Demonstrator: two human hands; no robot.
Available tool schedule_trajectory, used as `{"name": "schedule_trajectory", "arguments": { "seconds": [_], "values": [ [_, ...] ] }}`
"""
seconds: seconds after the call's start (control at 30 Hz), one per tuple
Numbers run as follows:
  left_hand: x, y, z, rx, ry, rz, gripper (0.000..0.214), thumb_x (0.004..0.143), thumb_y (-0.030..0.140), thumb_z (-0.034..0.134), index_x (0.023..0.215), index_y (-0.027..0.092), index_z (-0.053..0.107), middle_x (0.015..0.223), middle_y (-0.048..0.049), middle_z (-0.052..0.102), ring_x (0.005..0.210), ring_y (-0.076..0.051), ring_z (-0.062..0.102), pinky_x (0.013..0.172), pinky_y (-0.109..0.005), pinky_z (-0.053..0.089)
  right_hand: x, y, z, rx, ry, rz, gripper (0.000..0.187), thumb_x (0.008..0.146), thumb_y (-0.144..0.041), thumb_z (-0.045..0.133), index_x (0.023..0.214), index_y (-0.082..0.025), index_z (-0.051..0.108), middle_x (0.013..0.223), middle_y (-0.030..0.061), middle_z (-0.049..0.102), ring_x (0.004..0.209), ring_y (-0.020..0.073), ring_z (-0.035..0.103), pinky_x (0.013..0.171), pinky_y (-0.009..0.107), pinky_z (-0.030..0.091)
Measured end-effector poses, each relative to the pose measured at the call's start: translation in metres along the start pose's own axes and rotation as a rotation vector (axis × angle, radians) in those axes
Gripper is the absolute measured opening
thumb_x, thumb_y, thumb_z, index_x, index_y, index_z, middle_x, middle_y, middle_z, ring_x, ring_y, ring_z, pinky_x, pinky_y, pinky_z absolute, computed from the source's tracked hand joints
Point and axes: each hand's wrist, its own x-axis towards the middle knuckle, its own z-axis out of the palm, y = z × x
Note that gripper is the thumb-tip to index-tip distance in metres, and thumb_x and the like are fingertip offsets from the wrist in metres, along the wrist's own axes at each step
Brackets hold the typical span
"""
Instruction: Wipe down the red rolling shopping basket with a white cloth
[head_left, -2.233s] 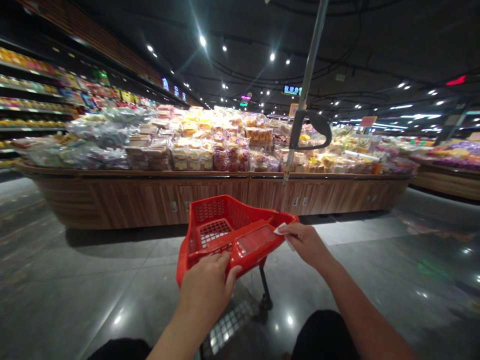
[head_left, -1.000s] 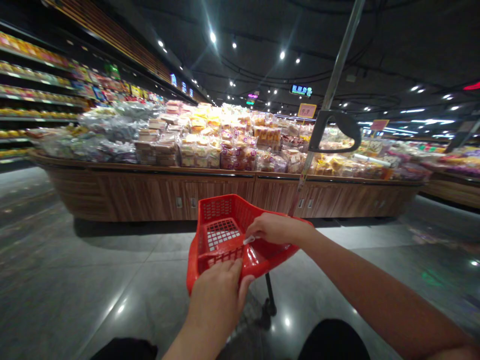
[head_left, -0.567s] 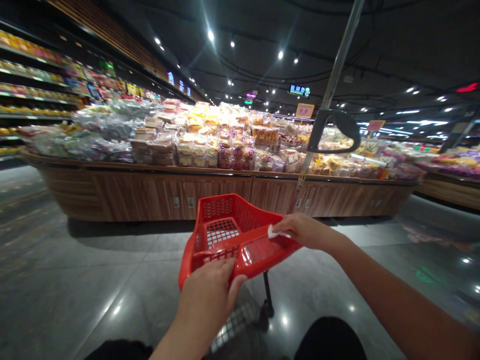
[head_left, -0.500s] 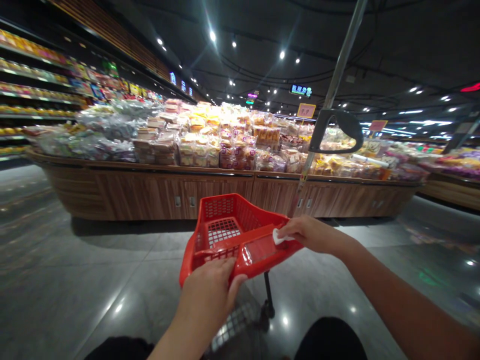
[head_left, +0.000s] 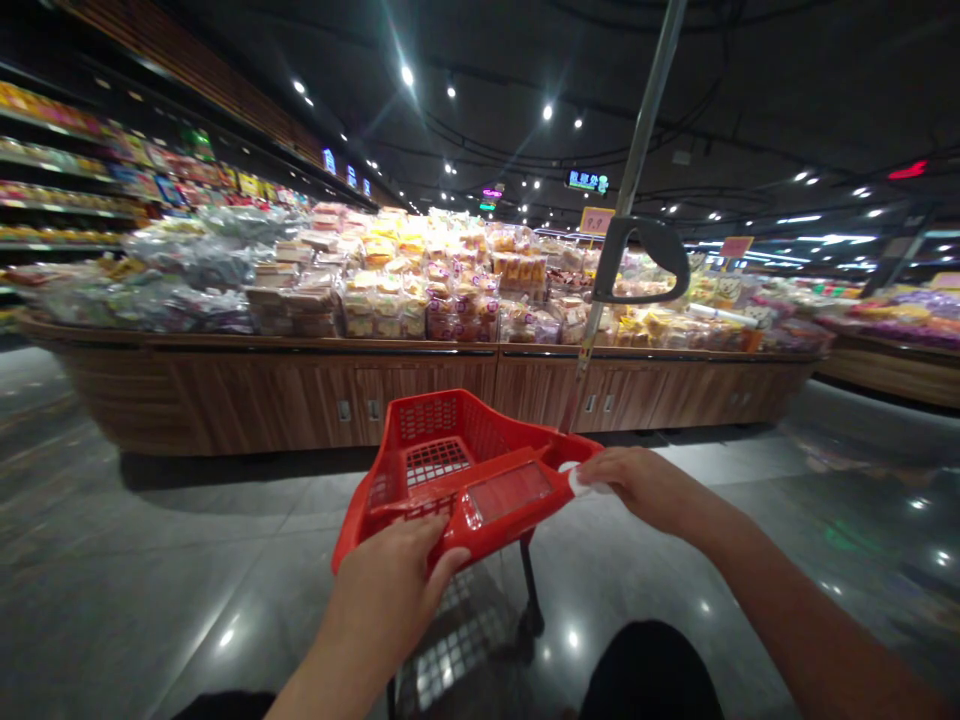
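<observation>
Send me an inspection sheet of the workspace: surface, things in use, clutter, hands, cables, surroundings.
Surface: glossy grey floor.
Things: red shopping cart; white wipe, cloth or tissue unclear, at the right end of its handle.
Clutter: pole with grey grip rising at the cart's right side; attachment unclear.
Left hand: on the handle's left part.
Right hand: fingers hold the white wipe.
Cables: nothing seen around the cart; ceiling too dark to judge.
Surroundings: wooden counter heaped with packaged goods; shelves at left.
</observation>
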Motion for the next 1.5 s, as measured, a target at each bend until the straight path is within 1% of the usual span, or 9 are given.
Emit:
{"name": "schedule_trajectory", "arguments": {
  "seconds": [0.1, 0.2, 0.4, 0.6, 0.8, 0.97, 1.1, 1.27, 1.5],
  "values": [
    [0.0, -0.003, 0.001, 0.005, 0.024, 0.017, 0.046, 0.083, 0.051, 0.045, 0.111, 0.021, 0.065, 0.109, -0.0048, 0.069, 0.101, -0.024, 0.064, 0.086, -0.037, 0.051, -0.003, 0.006, 0.001, -0.187, 0.225, 0.166, 0.043, 0.08, -0.001, 0.043, 0.11, -0.022, 0.066, 0.114, 0.0045, 0.066, 0.106, 0.0217, 0.06, 0.093, 0.04, 0.046],
    [0.001, -0.005, 0.003, 0.001, 0.049, 0.028, 0.044, 0.082, 0.051, 0.046, 0.109, 0.022, 0.066, 0.107, -0.004, 0.07, 0.1, -0.024, 0.064, 0.086, -0.037, 0.051, -0.003, -0.005, 0.031, -0.273, 0.322, 0.256, 0.053, 0.075, 0.003, 0.042, 0.115, -0.024, 0.063, 0.119, 0.0042, 0.064, 0.114, 0.0253, 0.055, 0.098, 0.05, 0.041],
    [-0.001, -0.014, 0.003, 0.003, 0.073, 0.032, 0.043, 0.08, 0.054, 0.048, 0.106, 0.026, 0.067, 0.106, -0.0018, 0.07, 0.097, -0.024, 0.065, 0.083, -0.036, 0.053, -0.017, -0.037, 0.092, -0.034, 0.382, 0.17, 0.071, 0.071, 0.008, 0.03, 0.134, -0.021, 0.045, 0.137, 0.0041, 0.048, 0.128, 0.0171, 0.042, 0.106, 0.042, 0.038],
    [0.001, -0.021, -0.003, -0.018, 0.068, 0.044, 0.043, 0.078, 0.055, 0.05, 0.101, 0.025, 0.07, 0.103, -0.0027, 0.071, 0.094, -0.024, 0.067, 0.082, -0.033, 0.054, -0.024, -0.015, 0.096, -0.067, 0.547, 0.297, 0.066, 0.075, 0.007, 0.03, 0.13, -0.022, 0.051, 0.13, 0.0066, 0.055, 0.124, 0.0206, 0.047, 0.105, 0.048, 0.038],
    [0.003, -0.022, -0.004, -0.013, 0.055, 0.0, 0.044, 0.078, 0.055, 0.05, 0.104, 0.026, 0.068, 0.102, -0.0032, 0.071, 0.091, -0.025, 0.067, 0.081, -0.035, 0.053, -0.021, -0.046, 0.112, 0.03, 0.571, 0.182, 0.065, 0.082, 0.003, 0.031, 0.139, -0.026, 0.036, 0.139, 0.0031, 0.046, 0.133, 0.0203, 0.033, 0.108, 0.05, 0.034],
    [0.005, -0.026, -0.004, -0.004, 0.017, 0.018, 0.045, 0.079, 0.056, 0.048, 0.108, 0.027, 0.067, 0.106, -0.0015, 0.07, 0.095, -0.024, 0.066, 0.083, -0.034, 0.052, -0.024, -0.026, 0.115, 0.0, 0.719, 0.289, 0.058, 0.087, 0.001, 0.03, 0.136, -0.028, 0.041, 0.133, 0.0021, 0.052, 0.133, 0.0213, 0.033, 0.106, 0.053, 0.033],
    [0.008, -0.027, -0.003, 0.001, 0.013, 0.013, 0.046, 0.078, 0.056, 0.048, 0.108, 0.027, 0.066, 0.107, -0.0012, 0.07, 0.096, -0.025, 0.066, 0.082, -0.035, 0.052, -0.023, -0.035, 0.122, 0.021, 0.803, 0.421, 0.049, 0.088, -0.005, 0.039, 0.128, -0.03, 0.052, 0.126, 0.0029, 0.058, 0.123, 0.0246, 0.045, 0.097, 0.052, 0.041],
    [0.007, -0.029, -0.003, 0.001, 0.022, 0.015, 0.045, 0.078, 0.057, 0.049, 0.106, 0.027, 0.067, 0.106, -0.0002, 0.07, 0.095, -0.024, 0.066, 0.081, -0.033, 0.053, -0.016, -0.065, 0.145, 0.247, 0.89, 0.303, 0.049, 0.088, -0.006, 0.042, 0.127, -0.033, 0.051, 0.129, 0.0046, 0.056, 0.107, 0.0221, 0.058, 0.079, 0.041, 0.052],
    [0.008, -0.026, -0.004, 0.023, 0.028, 0.021, 0.046, 0.079, 0.058, 0.048, 0.107, 0.027, 0.067, 0.106, -0.0012, 0.07, 0.093, -0.024, 0.067, 0.081, -0.033, 0.053, -0.02, -0.033, 0.148, 0.239, 1.027, 0.439, 0.044, 0.088, -0.009, 0.043, 0.126, -0.028, 0.053, 0.126, 0.0055, 0.058, 0.115, 0.0225, 0.056, 0.096, 0.047, 0.048]
  ]
}}
